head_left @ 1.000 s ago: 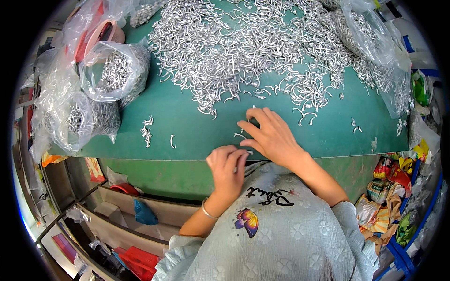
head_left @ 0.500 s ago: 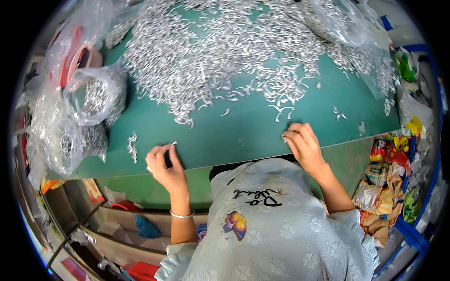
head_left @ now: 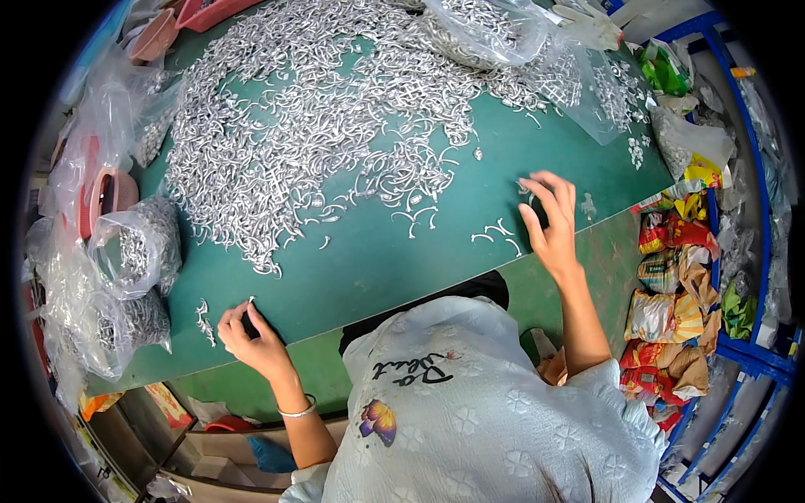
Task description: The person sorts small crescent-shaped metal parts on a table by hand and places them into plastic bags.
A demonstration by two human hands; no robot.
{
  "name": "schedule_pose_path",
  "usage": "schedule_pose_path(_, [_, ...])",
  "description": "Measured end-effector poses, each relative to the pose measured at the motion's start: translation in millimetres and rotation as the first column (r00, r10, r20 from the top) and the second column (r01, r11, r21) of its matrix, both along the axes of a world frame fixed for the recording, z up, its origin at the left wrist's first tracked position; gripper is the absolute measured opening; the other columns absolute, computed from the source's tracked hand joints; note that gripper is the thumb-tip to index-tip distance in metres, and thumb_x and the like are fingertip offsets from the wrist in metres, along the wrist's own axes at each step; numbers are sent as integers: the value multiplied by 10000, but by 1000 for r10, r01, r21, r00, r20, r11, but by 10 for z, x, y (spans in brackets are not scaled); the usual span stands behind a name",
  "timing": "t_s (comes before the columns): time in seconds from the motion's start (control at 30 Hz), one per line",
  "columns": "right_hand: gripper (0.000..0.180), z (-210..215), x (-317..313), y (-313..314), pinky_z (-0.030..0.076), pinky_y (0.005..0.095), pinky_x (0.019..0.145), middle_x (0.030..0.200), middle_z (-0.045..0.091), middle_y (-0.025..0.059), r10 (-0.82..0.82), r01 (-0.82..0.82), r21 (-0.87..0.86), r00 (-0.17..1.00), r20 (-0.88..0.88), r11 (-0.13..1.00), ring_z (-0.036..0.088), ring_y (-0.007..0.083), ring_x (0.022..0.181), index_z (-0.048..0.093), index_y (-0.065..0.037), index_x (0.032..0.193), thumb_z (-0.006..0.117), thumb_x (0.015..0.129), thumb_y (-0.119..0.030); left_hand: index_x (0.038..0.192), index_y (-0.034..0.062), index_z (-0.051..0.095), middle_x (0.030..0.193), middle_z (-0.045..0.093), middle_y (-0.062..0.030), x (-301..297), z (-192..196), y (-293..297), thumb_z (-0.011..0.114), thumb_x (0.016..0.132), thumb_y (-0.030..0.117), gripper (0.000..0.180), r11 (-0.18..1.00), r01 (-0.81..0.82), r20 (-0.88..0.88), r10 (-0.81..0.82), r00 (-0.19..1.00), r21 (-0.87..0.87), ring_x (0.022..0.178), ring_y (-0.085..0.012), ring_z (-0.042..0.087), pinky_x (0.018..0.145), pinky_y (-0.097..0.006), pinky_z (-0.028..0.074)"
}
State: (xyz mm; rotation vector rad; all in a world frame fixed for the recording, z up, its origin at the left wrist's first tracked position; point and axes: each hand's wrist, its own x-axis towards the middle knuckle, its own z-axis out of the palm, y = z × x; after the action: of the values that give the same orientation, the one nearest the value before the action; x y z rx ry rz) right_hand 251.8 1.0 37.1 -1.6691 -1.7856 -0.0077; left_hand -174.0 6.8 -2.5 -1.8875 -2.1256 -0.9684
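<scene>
My left hand [head_left: 258, 342] rests at the near left edge of the green table, thumb and forefinger closed on a small silver metal piece [head_left: 251, 299]. Beside it lies a short row of silver pieces [head_left: 204, 322]. Over the right part of the table my right hand [head_left: 553, 220] is open, thumb and fingers apart. A tiny silver bit shows by its forefinger tip; whether it is touched I cannot tell. Just left of that hand lie several loose curved silver pieces [head_left: 501, 228]. A wide heap of such curved pieces [head_left: 335, 117] spreads over the far side.
Clear plastic bags of silver pieces [head_left: 134, 251] crowd the left edge of the green table [head_left: 360, 260]. Another bag [head_left: 495, 33] lies far right on the heap. Pink and red baskets [head_left: 155, 38] stand far left. Blue shelving [head_left: 738, 360] and colourful sacks [head_left: 662, 318] stand right.
The view has swung round, so the table now looks tilted. My right hand has moved right past the loose pieces, and its fingers have spread. My left hand keeps its pinch.
</scene>
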Motion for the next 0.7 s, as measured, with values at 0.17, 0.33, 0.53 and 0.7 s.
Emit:
schedule_pose_path(0.17, [134,-144,333,94,407,384,809,995,576,96,43,-36,-77,996,84,996,528,295,945,611,-43,898,691,792,-27,929,2,650,948,605,-129,-2,-3,17,667,868,46,77,1000,-13,-17,13,1000,2,855,-278,591,745,-391,472])
schedule_pose_path(0.33, [124,-144,772,50,407,379,806,954,579,103,-195,198,-6,967,165,980,522,305,912,609,-42,910,672,806,-22,932,3,648,949,601,-123,-78,-55,9,666,870,48,79,1000,-22,0,22,1000,3,859,-278,583,735,-392,461])
schedule_pose_path(0.53, [482,58,-147,-140,365,455,925,1184,520,129,218,-202,-220,974,53,955,473,340,1100,552,-59,1098,762,758,-329,929,7,640,943,598,-125,-101,-102,35,669,862,37,78,1000,-2,15,2,1000,31,859,-286,578,723,-399,457])
schedule_pose_path(0.7, [324,-155,-210,24,389,410,775,978,514,126,98,-73,-272,992,79,959,484,317,916,539,-39,929,757,772,-220,920,2,638,938,601,-129,-107,-104,35,669,859,31,75,999,-7,16,7,1000,46,866,-290,581,741,-404,462])
